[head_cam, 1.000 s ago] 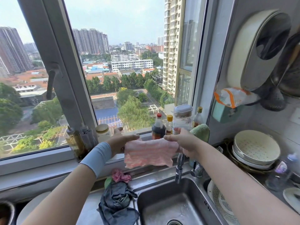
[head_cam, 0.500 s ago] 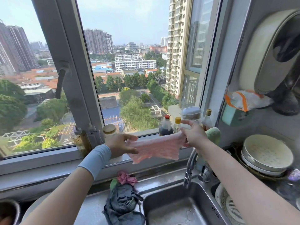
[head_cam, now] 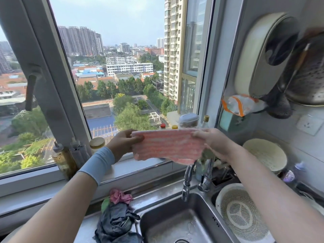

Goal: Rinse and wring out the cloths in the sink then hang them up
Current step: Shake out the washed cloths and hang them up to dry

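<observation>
Left hand [head_cam: 122, 143] and right hand [head_cam: 211, 142] each pinch an end of the pink striped cloth [head_cam: 167, 144], stretched flat above the faucet [head_cam: 186, 179], likely for hanging; grey cloth [head_cam: 115, 221] waits on counter.

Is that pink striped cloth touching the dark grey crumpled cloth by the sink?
Apart. The head view shows the pink striped cloth held high, window sill visible between it and the dark grey crumpled cloth.
</observation>
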A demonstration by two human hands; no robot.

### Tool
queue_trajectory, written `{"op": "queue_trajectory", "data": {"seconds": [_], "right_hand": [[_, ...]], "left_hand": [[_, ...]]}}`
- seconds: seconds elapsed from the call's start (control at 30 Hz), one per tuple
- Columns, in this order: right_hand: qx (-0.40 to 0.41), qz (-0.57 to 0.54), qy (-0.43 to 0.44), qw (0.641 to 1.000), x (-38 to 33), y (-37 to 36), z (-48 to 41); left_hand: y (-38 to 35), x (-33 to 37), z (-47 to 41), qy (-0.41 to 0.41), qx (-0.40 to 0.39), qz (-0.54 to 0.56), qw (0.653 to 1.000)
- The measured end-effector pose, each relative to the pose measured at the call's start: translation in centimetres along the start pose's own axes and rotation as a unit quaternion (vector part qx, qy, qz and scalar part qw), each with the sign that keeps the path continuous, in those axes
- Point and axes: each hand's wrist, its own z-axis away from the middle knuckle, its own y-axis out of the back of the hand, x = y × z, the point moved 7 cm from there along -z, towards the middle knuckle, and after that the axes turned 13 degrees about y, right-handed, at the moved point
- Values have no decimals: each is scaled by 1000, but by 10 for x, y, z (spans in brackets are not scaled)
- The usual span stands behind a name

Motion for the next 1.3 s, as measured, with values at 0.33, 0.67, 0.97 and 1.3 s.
{"op": "queue_trajectory", "data": {"seconds": [0.33,0.67,0.97,1.3], "right_hand": [[232,30,-27,972,27,88,15],[281,237,-108,924,53,144,28],[50,399,87,912,59,75,3],[7,500,86,862,70,59,-1]], "left_hand": [[-81,33,-34,-3,19,9,1000],[-157,73,-83,-104,145,-374,910],[-232,19,-82,-56,-11,-379,923],[-222,-20,-65,0,-145,-259,955]]}}
